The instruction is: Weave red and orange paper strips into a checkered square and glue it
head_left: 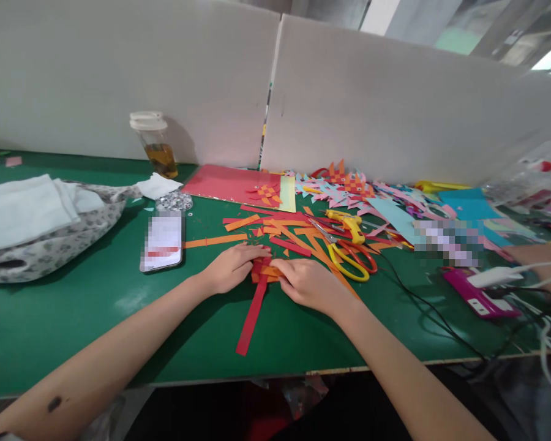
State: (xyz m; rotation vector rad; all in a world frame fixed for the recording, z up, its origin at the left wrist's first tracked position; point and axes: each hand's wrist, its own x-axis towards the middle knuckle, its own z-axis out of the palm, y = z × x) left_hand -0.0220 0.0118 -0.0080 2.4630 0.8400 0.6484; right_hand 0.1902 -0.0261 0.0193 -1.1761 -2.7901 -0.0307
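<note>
My left hand (232, 267) is closed on the left side of a small woven piece of red and orange paper strips (266, 274). From the right, my right hand (305, 282) pinches the same piece, its thumb and finger on the weave. A long red strip (252, 318) hangs from the piece toward the table's front edge. Behind my hands lie loose red and orange strips (319, 242). Scissors with yellow and red handles (349, 260) rest to the right of them, beside a yellow glue gun (349, 223).
A phone (164, 240), a cloth bundle (41, 226) and a lidded bottle (155, 144) are on the left. Behind are a red sheet (229, 184) and colored scraps. On the right are a magenta power strip (480, 294), cables and another person's arm.
</note>
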